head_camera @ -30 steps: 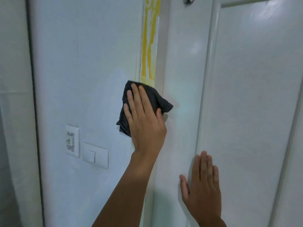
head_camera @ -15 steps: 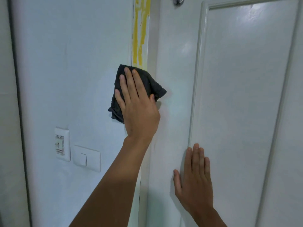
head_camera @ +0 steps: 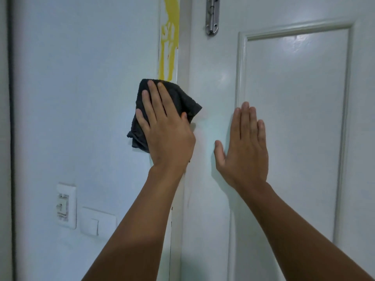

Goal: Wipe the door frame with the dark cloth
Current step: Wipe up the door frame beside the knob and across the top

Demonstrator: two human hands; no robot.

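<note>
My left hand [head_camera: 164,128] presses a dark cloth [head_camera: 182,100] flat against the white door frame [head_camera: 183,47], fingers straight and pointing up. The cloth's top edge sits just below a yellow stain [head_camera: 169,43] that runs down the frame strip. My right hand [head_camera: 243,147] lies flat on the white door [head_camera: 294,118], fingers straight, beside the edge of its raised panel. Part of the cloth is hidden under my left palm.
A metal latch [head_camera: 212,16] is fixed to the door near the top. A wall socket [head_camera: 66,205] and a light switch [head_camera: 98,222] sit on the white wall at the lower left. A dark vertical seam [head_camera: 12,138] runs along the far left.
My left hand and the cloth have slid up the frame towards the yellow stain. My right hand has moved up the door to about the level of the left. The view has tilted upward.
</note>
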